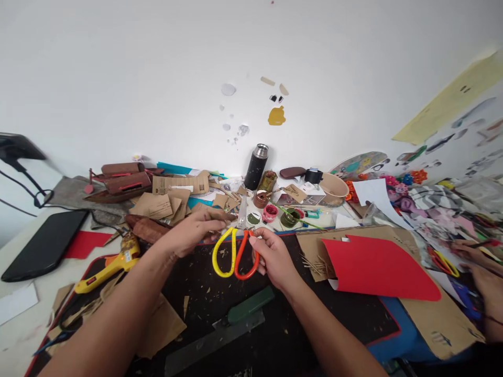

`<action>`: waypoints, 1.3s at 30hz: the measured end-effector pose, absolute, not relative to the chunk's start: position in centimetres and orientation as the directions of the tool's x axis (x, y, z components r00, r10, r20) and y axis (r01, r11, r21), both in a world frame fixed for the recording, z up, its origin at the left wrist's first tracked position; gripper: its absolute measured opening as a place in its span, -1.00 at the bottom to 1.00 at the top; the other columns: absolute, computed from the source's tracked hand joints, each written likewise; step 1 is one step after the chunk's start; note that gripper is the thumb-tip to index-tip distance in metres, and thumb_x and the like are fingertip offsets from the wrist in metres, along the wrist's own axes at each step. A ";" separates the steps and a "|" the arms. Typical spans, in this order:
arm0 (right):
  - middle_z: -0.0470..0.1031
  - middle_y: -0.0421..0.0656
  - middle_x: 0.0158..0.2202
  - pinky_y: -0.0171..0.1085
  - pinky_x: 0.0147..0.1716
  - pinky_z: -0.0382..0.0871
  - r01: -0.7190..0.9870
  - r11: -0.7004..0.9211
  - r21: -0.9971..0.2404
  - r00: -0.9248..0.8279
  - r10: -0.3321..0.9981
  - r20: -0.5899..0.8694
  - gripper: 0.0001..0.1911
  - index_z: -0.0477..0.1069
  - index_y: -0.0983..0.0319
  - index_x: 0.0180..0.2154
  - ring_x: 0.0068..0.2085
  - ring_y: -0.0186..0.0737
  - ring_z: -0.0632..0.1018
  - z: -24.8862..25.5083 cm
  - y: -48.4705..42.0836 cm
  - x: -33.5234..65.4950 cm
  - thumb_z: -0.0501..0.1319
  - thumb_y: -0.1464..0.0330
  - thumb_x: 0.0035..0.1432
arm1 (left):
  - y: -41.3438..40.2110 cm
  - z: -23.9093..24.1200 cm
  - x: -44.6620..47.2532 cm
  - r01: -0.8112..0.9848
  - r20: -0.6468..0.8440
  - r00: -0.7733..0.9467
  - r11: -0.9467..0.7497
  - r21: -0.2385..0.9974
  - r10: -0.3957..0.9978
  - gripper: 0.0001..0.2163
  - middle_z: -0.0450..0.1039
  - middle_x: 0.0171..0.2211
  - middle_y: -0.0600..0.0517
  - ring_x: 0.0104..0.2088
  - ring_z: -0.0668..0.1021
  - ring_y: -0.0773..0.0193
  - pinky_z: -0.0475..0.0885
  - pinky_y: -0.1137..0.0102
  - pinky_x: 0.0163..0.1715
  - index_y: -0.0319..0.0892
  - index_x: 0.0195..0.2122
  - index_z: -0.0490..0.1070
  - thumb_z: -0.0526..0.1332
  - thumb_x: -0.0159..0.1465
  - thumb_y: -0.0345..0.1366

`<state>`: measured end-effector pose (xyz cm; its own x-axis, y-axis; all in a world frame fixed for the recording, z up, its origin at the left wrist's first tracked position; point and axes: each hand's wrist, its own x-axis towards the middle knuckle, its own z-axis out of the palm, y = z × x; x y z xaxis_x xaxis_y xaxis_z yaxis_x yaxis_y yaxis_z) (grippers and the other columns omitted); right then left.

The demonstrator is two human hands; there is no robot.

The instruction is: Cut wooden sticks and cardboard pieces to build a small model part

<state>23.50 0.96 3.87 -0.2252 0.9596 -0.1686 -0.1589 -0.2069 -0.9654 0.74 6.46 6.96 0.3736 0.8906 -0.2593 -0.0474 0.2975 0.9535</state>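
A pair of scissors (233, 254) with one yellow and one orange-red handle loop is upheld over the black mat, its blades pointing away from me. My right hand (274, 257) grips the orange-red loop, thumb on its upper part. Just left of the blades is my left hand (202, 229), fingers stretched toward them with a gap from the thumb; I see nothing held in it. Beyond the blades stand small open pots of green paint (290, 217) and pink paint (270, 212). Below the scissors lies a green-handled cutter (251, 305) by a clear ruler (216, 343).
A yellow glue gun (108, 271) and black tablet (45, 245) lie left. Brown cardboard pieces (157, 204) and a black flask (257, 166) line the wall. Red sheet (377, 267) covers the mat's right side. Another person's hand (485, 293) is at far right.
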 end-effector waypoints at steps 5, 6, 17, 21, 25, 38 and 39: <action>0.25 -0.46 -0.71 -0.49 -0.81 0.05 -0.229 -0.260 -0.938 -0.310 0.933 -0.183 -0.58 0.35 0.18 -0.28 -0.75 -0.49 0.13 3.5 1.1 22.5 0.41 0.02 0.16 | 5.8 5.9 2.6 -0.267 -0.299 0.481 0.462 0.846 0.824 -0.72 0.31 -0.68 0.06 -0.63 0.32 0.42 0.21 0.50 -0.62 -0.22 -0.66 0.42 0.47 0.03 -0.26; 0.25 -0.45 -0.71 -0.49 -0.81 0.05 -0.231 -0.270 -0.935 -0.321 0.928 -0.188 -0.57 0.36 0.18 -0.28 -0.75 -0.49 0.14 3.5 1.1 22.5 0.42 0.01 0.15 | 5.7 5.8 2.6 -0.293 -0.298 0.497 0.481 0.827 0.815 -0.70 0.31 -0.68 0.06 -0.64 0.31 0.44 0.20 0.51 -0.62 -0.23 -0.67 0.40 0.47 0.04 -0.26; 0.33 -0.35 -0.54 -0.39 -0.63 0.22 0.077 -0.013 -0.997 -0.216 0.976 -0.030 -0.69 0.43 0.19 -0.25 -0.61 -0.39 0.33 1.3 2.0 22.2 0.34 0.08 0.24 | 5.5 6.6 4.1 -0.468 -0.349 0.355 0.488 0.736 0.867 -0.88 0.37 -0.65 0.08 -0.69 0.30 0.47 0.15 0.56 -0.74 -0.27 -0.52 0.50 0.41 -0.03 -0.36; 0.42 -0.28 -0.47 -0.34 -0.44 0.31 0.307 0.146 -0.941 -0.167 0.981 0.098 -0.75 0.55 0.20 -0.06 -0.44 -0.28 0.44 1.1 1.8 22.6 0.31 0.22 0.28 | 5.9 6.9 4.0 -0.466 -0.329 0.224 0.397 0.790 0.917 -0.88 0.38 -0.62 0.09 -0.66 0.33 0.45 0.15 0.57 -0.74 -0.26 -0.53 0.48 0.40 -0.07 -0.38; 0.49 -0.23 -0.42 -0.32 -0.41 0.32 0.354 0.213 -0.911 -0.180 0.971 0.157 -0.72 0.57 0.18 -0.02 -0.42 -0.25 0.49 2.1 1.7 22.9 0.29 0.21 0.32 | 6.2 6.9 3.7 -0.466 -0.314 0.165 0.354 0.811 0.935 -0.83 0.37 -0.63 0.10 -0.65 0.35 0.43 0.17 0.56 -0.72 -0.22 -0.56 0.42 0.41 -0.08 -0.34; 0.58 -0.18 -0.30 -0.28 -0.28 0.49 0.211 0.189 -0.959 -0.252 0.958 0.133 -0.71 0.52 0.16 0.08 -0.32 -0.21 0.61 0.2 3.0 21.6 0.22 0.27 0.39 | 6.6 5.5 3.8 -0.277 -0.179 0.158 0.217 0.936 0.971 -0.84 0.47 -0.53 0.07 -0.57 0.40 0.35 0.32 0.46 -0.60 -0.20 -0.41 0.60 0.37 -0.03 -0.28; 0.58 -0.17 -0.30 -0.28 -0.29 0.49 0.197 0.173 -0.965 -0.250 0.961 0.122 -0.72 0.53 0.17 0.07 -0.34 -0.22 0.60 0.1 3.1 21.6 0.21 0.27 0.39 | 6.5 5.4 3.8 -0.236 -0.161 0.156 0.195 0.952 0.975 -0.85 0.49 -0.51 0.06 -0.56 0.42 0.33 0.35 0.45 -0.58 -0.19 -0.41 0.61 0.35 -0.02 -0.28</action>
